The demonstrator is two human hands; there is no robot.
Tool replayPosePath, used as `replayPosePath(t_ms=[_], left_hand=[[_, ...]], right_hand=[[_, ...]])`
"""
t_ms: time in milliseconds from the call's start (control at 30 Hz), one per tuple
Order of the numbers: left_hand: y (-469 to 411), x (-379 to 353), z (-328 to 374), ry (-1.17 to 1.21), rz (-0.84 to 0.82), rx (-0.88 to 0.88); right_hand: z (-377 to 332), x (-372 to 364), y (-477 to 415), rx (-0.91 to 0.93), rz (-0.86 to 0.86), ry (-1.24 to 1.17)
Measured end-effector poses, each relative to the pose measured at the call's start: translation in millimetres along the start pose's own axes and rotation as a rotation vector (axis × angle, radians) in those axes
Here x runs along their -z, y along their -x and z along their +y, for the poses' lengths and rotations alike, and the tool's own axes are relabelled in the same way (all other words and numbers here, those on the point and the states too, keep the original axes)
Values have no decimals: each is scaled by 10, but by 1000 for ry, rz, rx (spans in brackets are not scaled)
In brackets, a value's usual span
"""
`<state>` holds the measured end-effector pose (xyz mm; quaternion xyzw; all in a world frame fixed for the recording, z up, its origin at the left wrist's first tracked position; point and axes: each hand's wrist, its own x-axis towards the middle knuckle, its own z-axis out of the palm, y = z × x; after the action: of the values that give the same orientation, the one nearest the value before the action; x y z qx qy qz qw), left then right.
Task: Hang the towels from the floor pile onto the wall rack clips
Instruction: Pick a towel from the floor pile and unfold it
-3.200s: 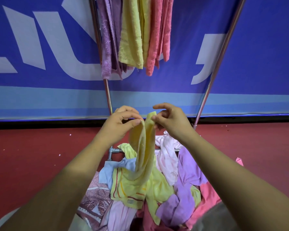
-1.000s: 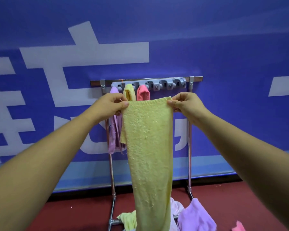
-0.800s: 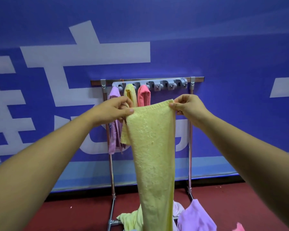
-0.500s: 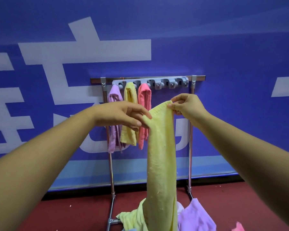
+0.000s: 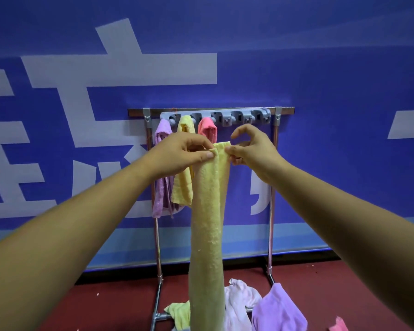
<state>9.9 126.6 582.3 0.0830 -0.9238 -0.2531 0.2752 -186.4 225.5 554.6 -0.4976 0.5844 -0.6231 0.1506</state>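
A long yellow towel [image 5: 209,211] hangs straight down, folded narrow. My left hand [image 5: 181,154] and my right hand [image 5: 251,149] pinch its gathered top edge close together, just below the grey clip strip [image 5: 225,117] of the metal rack [image 5: 274,187]. Three towels hang from the left clips: a purple towel [image 5: 161,168], a yellow towel [image 5: 183,187] and a pink towel [image 5: 207,129]. The three clips to the right hold nothing. The floor pile [image 5: 256,306] lies at the rack's foot, partly hidden by the held towel.
A blue banner wall [image 5: 320,91] with large white characters stands right behind the rack. The floor [image 5: 320,283] is dark red. The rack's lower crossbar [image 5: 163,315] runs through the pile; a pink cloth [image 5: 338,327] lies at the bottom right.
My hands lifted the yellow towel from the pile to clip height and spread it wide. Then they came together, bunching its top edge into a narrow fold.
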Motion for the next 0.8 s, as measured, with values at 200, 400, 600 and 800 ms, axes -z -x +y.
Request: replayPosePath(t_ms=[200,400,600,800], left_hand=[[-8,-11,-129,15,213,48],[29,13,-151,-13,251,82],[132,72,-271,-209,142,113],[273,163,-310,8,77,224]], right_hand=[[-131,-190,43,30,-194,-119],[-182,-292,65,62,-317,-87],[-139,-350,60,55,-245,-74],[-63,-299,49,63,-192,24]])
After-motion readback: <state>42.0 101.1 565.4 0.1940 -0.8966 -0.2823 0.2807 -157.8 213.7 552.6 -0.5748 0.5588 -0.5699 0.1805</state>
